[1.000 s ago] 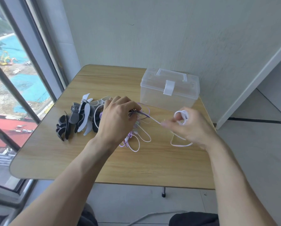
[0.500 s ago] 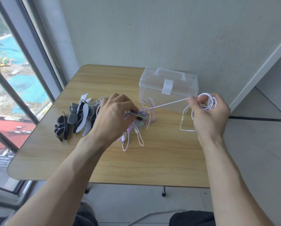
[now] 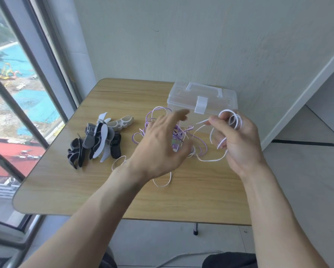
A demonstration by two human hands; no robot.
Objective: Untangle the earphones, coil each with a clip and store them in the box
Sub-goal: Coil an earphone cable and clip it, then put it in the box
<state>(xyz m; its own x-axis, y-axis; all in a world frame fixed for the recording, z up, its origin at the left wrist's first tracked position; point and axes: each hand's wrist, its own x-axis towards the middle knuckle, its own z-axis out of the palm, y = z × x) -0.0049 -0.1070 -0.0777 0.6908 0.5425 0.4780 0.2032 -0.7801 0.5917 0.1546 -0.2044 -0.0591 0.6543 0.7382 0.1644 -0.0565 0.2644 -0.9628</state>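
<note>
Hands: R [image 3: 237, 140] w/ white cable [image 3: 232, 120], L [image 3: 162, 146] spread.

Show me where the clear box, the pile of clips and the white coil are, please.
clear box [image 3: 223, 100]: head view, on its closed lid.
pile of clips [image 3: 98, 138]: head view, on a grey clip in the pile's middle.
white coil [image 3: 234, 119]: head view, on the loops round the right hand's fingers.

white earphone coil [image 3: 232, 120] in fingers | purple tangle [image 3: 178, 135] | box [image 3: 216, 101] closed
</note>
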